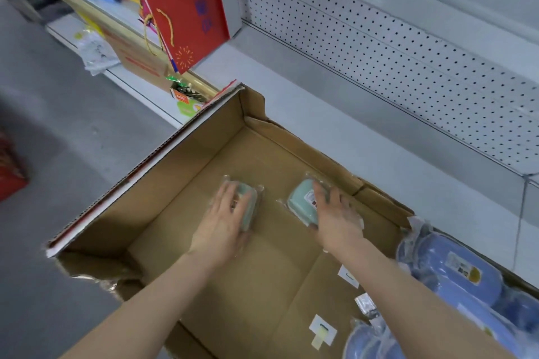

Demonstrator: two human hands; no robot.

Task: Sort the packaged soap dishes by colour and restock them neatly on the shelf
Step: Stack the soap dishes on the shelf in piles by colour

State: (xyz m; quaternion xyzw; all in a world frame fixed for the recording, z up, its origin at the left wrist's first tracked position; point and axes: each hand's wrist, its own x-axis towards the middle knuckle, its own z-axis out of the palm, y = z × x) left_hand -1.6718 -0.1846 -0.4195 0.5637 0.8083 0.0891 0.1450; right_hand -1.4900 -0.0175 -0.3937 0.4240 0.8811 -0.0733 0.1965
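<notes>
Two mint-green soap dishes in clear wrap lie on the floor of an open cardboard box. My left hand grips the left green dish, which stands on its edge. My right hand lies over the right green dish, fingers curled round its far side. Several blue packaged soap dishes are piled in the box's right corner, partly behind my right forearm. The white shelf runs behind the box under a pegboard back panel.
A red gift bag hangs at the neighbouring shelf's end, with colourful goods and a small carton beside it. Loose white labels lie on the box floor. Grey floor spreads to the left, with a red box at its edge.
</notes>
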